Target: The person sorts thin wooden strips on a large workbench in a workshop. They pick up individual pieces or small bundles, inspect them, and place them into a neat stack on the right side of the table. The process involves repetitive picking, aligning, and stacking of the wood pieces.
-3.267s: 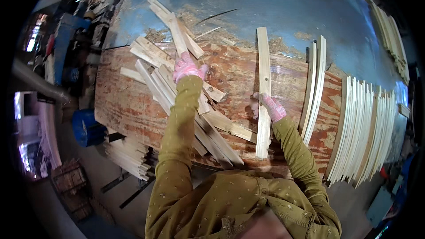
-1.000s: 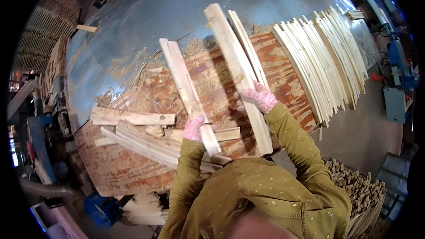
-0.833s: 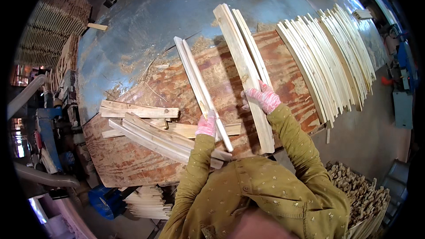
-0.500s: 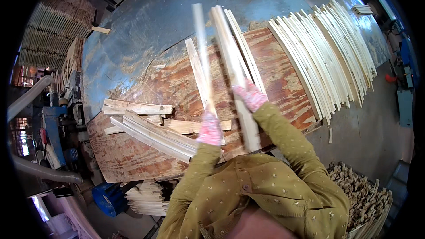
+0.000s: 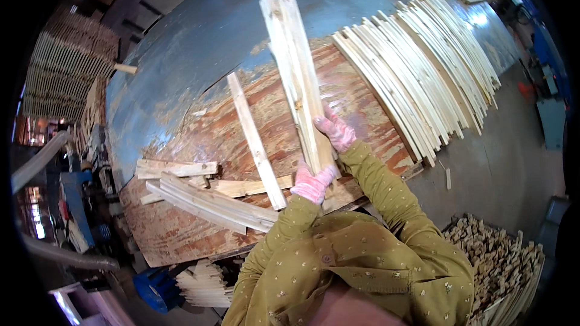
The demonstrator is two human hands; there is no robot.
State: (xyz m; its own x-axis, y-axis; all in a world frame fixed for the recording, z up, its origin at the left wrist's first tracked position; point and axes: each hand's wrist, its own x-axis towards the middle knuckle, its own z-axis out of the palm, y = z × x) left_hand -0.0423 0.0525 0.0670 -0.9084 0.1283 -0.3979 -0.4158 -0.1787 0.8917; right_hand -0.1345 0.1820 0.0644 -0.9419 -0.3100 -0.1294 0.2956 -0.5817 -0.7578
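Both my hands wear pink and white gloves and hold a bundle of long pale wooden strips (image 5: 294, 66) that points away from me over the table. My left hand (image 5: 312, 182) is closed round the near end of the bundle. Further up, my right hand (image 5: 336, 130) grips its right side, the fingers partly hidden by the wood. Left of the bundle, a single wooden strip (image 5: 256, 139) lies on the worn plywood board (image 5: 199, 139). Several shorter wood pieces (image 5: 208, 200) lie crossed near the board's left front edge.
A long row of pale strips (image 5: 417, 72) lies side by side on the right. Blue sheeting (image 5: 199, 36) covers the table's far part. A crate of wood offcuts (image 5: 498, 265) stands at lower right, stacked slats (image 5: 66, 66) at far left, machinery with a hose (image 5: 42, 157) below them.
My left hand has moved right, bringing its strip against the wood at my right hand, so they now form one bundle. The view has shifted slightly.
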